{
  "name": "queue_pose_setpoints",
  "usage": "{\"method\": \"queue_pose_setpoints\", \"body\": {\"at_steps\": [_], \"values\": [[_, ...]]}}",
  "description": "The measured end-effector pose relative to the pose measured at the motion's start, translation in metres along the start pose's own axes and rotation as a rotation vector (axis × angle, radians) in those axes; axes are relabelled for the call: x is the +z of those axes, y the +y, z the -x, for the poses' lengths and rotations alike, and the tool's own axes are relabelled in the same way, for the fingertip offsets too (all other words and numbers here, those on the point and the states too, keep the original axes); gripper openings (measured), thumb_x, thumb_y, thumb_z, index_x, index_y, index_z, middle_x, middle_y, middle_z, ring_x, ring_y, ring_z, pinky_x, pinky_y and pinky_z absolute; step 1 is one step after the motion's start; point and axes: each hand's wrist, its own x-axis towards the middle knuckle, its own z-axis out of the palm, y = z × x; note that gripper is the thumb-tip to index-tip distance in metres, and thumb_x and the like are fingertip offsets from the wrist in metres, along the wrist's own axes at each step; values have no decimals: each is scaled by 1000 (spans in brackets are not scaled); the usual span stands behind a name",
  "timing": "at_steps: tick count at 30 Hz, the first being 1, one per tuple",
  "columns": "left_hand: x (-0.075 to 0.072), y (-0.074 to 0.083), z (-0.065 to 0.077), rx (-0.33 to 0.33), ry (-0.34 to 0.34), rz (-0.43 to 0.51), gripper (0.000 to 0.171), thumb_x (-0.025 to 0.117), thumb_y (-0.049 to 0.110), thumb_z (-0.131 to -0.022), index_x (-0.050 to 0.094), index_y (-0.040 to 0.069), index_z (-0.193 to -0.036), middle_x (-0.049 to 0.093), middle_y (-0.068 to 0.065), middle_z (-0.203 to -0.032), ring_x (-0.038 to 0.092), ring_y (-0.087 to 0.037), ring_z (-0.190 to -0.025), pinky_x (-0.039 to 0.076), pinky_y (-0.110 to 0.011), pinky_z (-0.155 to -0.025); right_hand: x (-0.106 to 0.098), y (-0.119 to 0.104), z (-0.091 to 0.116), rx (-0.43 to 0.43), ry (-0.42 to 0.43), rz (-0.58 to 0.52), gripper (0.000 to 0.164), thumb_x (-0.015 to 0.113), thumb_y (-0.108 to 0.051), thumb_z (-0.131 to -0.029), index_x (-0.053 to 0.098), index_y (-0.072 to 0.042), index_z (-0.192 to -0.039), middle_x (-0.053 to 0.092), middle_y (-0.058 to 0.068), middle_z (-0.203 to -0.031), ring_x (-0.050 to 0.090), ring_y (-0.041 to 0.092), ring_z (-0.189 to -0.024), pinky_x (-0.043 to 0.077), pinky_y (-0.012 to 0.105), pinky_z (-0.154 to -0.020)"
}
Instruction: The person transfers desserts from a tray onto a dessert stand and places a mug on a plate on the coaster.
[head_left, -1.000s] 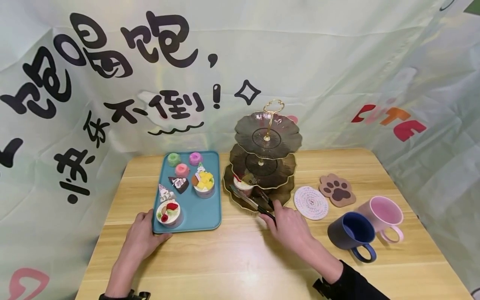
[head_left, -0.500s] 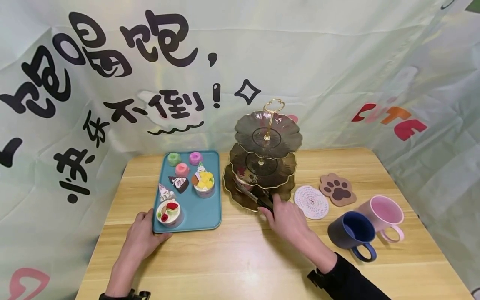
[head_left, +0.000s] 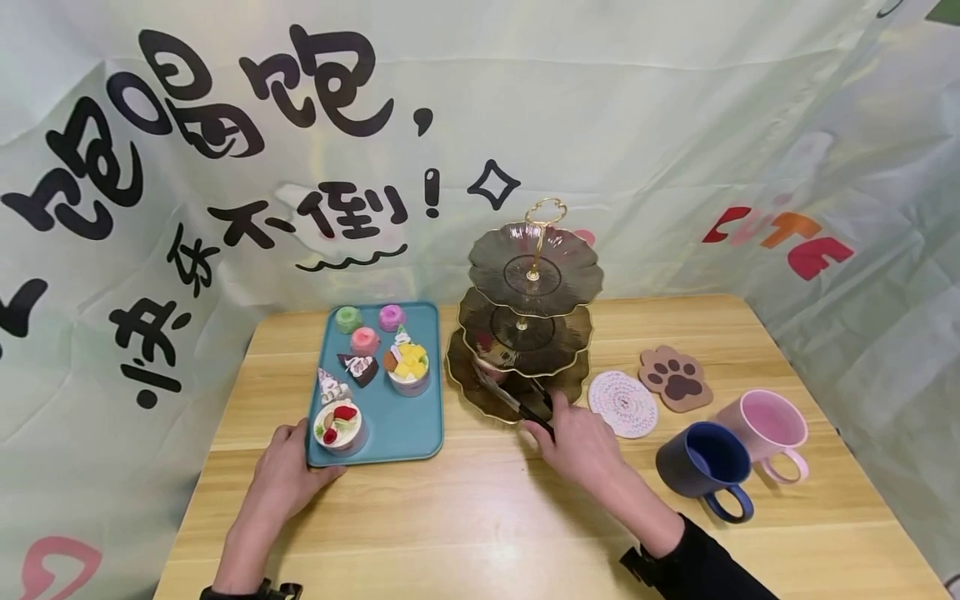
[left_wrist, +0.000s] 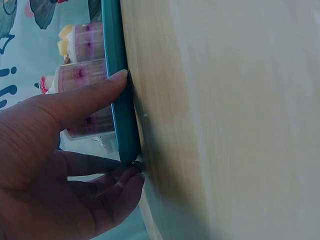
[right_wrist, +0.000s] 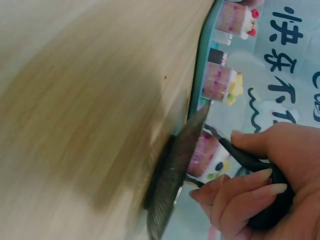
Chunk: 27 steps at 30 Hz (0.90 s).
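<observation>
My left hand (head_left: 281, 479) holds the near left corner of the blue tray (head_left: 401, 429), its thumb along the front edge and its fingers at the side. On the tray stand a cake cup with strawberries (head_left: 337, 425), a cake cup with yellow fruit (head_left: 408, 367), cake slices and small ring cakes. My right hand (head_left: 588, 446) grips black-handled tongs (right_wrist: 245, 157), which reach over the bottom plate of a three-tier cake stand (head_left: 536, 258). Between the tongs' arms stands another cake cup (right_wrist: 200, 157), mostly hidden under the middle plate in the head view.
Right of the stand lie a round woven coaster (head_left: 622, 406) and a paw-shaped coaster (head_left: 675, 379). A dark blue mug (head_left: 693, 467) and a pink mug (head_left: 765, 425) stand close together at the right. A printed cloth backdrop (head_left: 637, 133) rises behind the wooden table (head_left: 450, 533).
The cake cup in the tongs has moved inward, farther under the middle plate. Over the last half second, my right hand and the tongs have drawn slightly back to the right. My left hand stays put.
</observation>
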Motion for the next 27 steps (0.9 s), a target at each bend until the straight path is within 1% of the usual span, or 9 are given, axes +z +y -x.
{"method": "queue_pose_setpoints", "body": {"at_steps": [3,8,10,13,15,17,19,22,27], "values": [[0,0,0,-2,0,-2,103,92,31,-85,34,-16,-155,46,-40,-138,55,-53,-120,49,-68,-103,-7,1,9,20,-4,-18,55,76,-45,-97,58,6,-108,57,11,-65,62,34,-54,50,45,-46],[1,0,1,-18,-3,2,102,92,31,-85,34,-15,-155,46,-40,-140,54,-53,-121,48,-69,-104,-22,3,30,0,27,-20,52,78,-45,-96,57,2,-102,54,8,-63,58,29,-52,46,43,-46],[1,1,2,-40,-16,8,102,91,32,-86,33,-13,-157,44,-40,-141,53,-53,-123,47,-69,-105,-29,4,40,-7,35,-24,52,79,-45,-95,58,2,-105,54,6,-64,57,26,-52,44,41,-45],[2,1,2,-65,-28,11,103,91,33,-86,32,-13,-158,43,-40,-142,52,-54,-124,46,-69,-107,-38,5,54,10,33,-28,54,79,-48,-95,59,0,-110,55,4,-66,57,24,-53,41,39,-42],[2,1,2,-75,-32,12,103,91,32,-87,31,-13,-158,43,-40,-142,52,-53,-125,46,-69,-107,-43,4,62,21,25,-28,57,77,-52,-95,60,-1,-114,56,3,-67,57,23,-53,39,38,-41],[2,1,2,-75,-33,8,103,91,32,-87,31,-13,-158,43,-40,-143,51,-53,-125,46,-69,-107,-48,2,68,22,19,-27,55,77,-52,-95,60,-2,-113,55,1,-67,54,21,-52,38,36,-41],[1,1,1,-65,-30,4,103,91,32,-87,31,-13,-157,43,-40,-142,52,-53,-125,46,-69,-107,-51,-1,73,5,21,-23,54,78,-51,-95,61,-3,-113,54,-1,-67,53,18,-51,38,35,-42],[1,2,1,-49,-25,-1,102,91,31,-87,32,-14,-157,44,-41,-142,52,-53,-124,47,-68,-106,-52,-8,76,-46,50,-8,50,80,-46,-94,61,-4,-114,56,-1,-68,53,18,-50,39,34,-43],[2,2,1,-35,-12,-3,102,91,31,-86,33,-15,-156,45,-41,-141,53,-53,-123,48,-68,-105,-42,-21,71,-126,89,31,49,82,-41,-93,61,-4,-118,61,2,-76,54,22,-50,40,37,-42]]}}
